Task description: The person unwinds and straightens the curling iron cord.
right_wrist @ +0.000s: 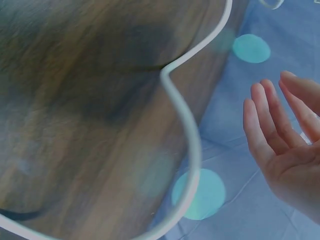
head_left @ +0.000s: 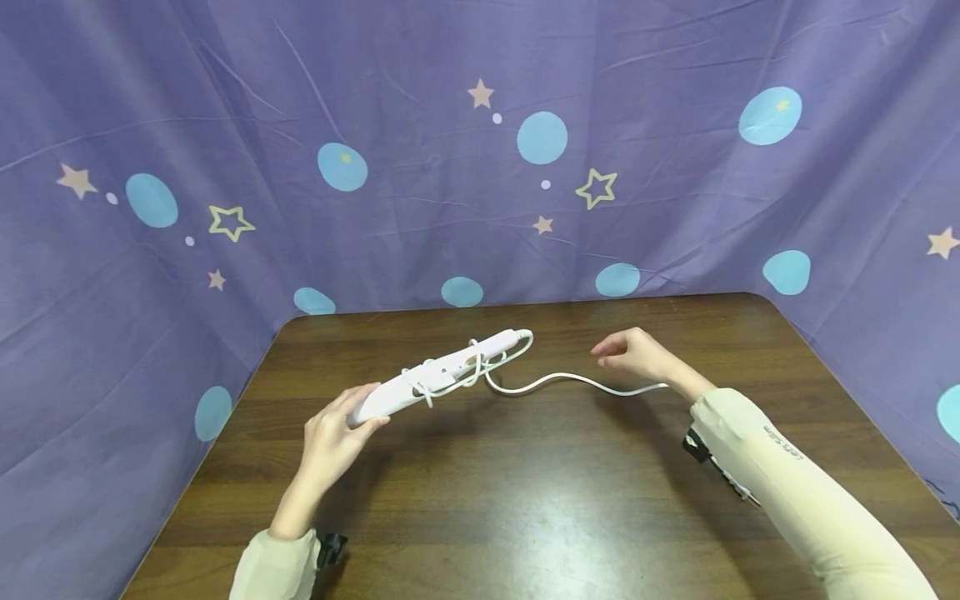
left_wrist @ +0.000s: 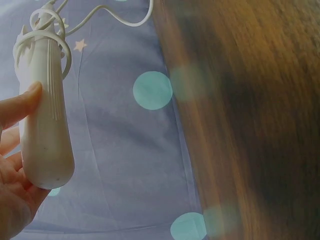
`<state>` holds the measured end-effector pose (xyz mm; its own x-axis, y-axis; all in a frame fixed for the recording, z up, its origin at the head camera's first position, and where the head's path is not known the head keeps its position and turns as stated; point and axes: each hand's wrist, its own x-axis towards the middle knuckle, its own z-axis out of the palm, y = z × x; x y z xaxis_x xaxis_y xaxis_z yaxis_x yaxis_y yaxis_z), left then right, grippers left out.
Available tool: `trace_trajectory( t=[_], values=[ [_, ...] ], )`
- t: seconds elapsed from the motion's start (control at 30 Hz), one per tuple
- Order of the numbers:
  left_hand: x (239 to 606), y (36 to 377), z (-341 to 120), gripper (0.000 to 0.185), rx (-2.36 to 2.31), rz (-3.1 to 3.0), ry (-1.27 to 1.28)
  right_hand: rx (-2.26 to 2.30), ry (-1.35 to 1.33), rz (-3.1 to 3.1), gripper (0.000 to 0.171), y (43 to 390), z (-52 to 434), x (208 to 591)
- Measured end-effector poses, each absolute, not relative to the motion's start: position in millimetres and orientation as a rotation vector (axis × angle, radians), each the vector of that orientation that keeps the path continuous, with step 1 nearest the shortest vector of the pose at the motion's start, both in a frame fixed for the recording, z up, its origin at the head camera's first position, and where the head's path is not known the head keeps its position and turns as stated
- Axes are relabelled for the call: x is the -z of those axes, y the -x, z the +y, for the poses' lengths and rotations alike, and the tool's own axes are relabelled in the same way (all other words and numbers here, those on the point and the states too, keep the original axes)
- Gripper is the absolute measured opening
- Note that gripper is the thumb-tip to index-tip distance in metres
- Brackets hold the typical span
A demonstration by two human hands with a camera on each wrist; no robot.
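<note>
Left hand (head_left: 330, 433) grips the white hair straightener (head_left: 442, 375) above the table (head_left: 525, 500); right hand (head_left: 637, 354), fingers relaxed, hovers just beside its cord (head_left: 570, 382).

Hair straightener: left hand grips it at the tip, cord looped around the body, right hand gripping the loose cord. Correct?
Not quite. The right hand is not gripping the cord: the right wrist view shows its fingers straight and apart from it. The rest holds: the left hand grips the hair straightener at its tip, cord looped around the body.
</note>
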<state>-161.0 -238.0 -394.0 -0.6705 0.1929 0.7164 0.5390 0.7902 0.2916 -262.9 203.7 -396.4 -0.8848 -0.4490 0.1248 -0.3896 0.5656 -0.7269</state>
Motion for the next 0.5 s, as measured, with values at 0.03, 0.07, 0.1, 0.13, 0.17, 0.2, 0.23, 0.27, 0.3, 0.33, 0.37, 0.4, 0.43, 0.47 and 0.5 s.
trace_trajectory(
  t=[0.03,0.07,0.1,0.13,0.17,0.2,0.23,0.27,0.3,0.33,0.37,0.4,0.43,0.47,0.5],
  values=[
    [393.8,161.2,-237.2,0.051,0.643,-2.281,0.543,1.244,0.725,2.708,0.02,262.0,202.5,394.6],
    [393.7,161.2,-236.3,0.051,0.646,-2.283,0.546,1.257,0.721,2.705,0.02,261.1,201.5,392.8],
    [393.5,161.2,-235.4,0.051,0.647,-2.286,0.548,1.271,0.716,2.702,0.021,260.1,200.3,391.0],
    [393.2,161.1,-234.5,0.051,0.648,-2.288,0.551,1.285,0.714,2.699,0.021,258.9,199.2,389.0],
    [392.9,161.0,-233.5,0.052,0.65,-2.292,0.553,1.302,0.71,2.695,0.021,257.7,198.2,387.2],
    [392.6,160.9,-232.6,0.052,0.649,-2.298,0.555,1.321,0.705,2.691,0.021,256.3,197.0,385.1],
    [392.3,160.8,-231.6,0.052,0.649,-2.306,0.555,1.338,0.706,2.688,0.02,255.1,195.7,383.3],
    [392.0,160.6,-230.6,0.052,0.65,-2.313,0.554,1.352,0.713,2.691,0.02,254.0,194.3,381.6],
    [391.7,160.4,-229.6,0.052,0.652,-2.32,0.554,1.361,0.731,2.695,0.021,252.5,192.7,379.3],
    [391.5,160.2,-228.5,0.052,0.654,-2.326,0.556,1.374,0.738,2.696,0.021,251.2,190.9,377.2],
    [391.4,160.1,-227.5,0.051,0.656,-2.332,0.558,1.386,0.751,2.697,0.021,249.9,188.9,375.0],
    [391.4,159.9,-226.4,0.051,0.656,-2.338,0.56,1.392,0.763,2.706,0.021,248.7,186.9,372.9],
    [391.4,159.9,-225.3,0.051,0.658,-2.341,0.565,1.398,0.778,2.711,0.021,247.4,185.0,370.7],
    [391.5,159.9,-224.1,0.05,0.661,-2.345,0.571,1.402,0.791,2.717,0.021,246.3,182.9,368.6],
    [391.7,160.0,-223.0,0.05,0.661,-2.348,0.576,1.405,0.802,2.724,0.021,245.3,180.9,366.7]
  ],
)
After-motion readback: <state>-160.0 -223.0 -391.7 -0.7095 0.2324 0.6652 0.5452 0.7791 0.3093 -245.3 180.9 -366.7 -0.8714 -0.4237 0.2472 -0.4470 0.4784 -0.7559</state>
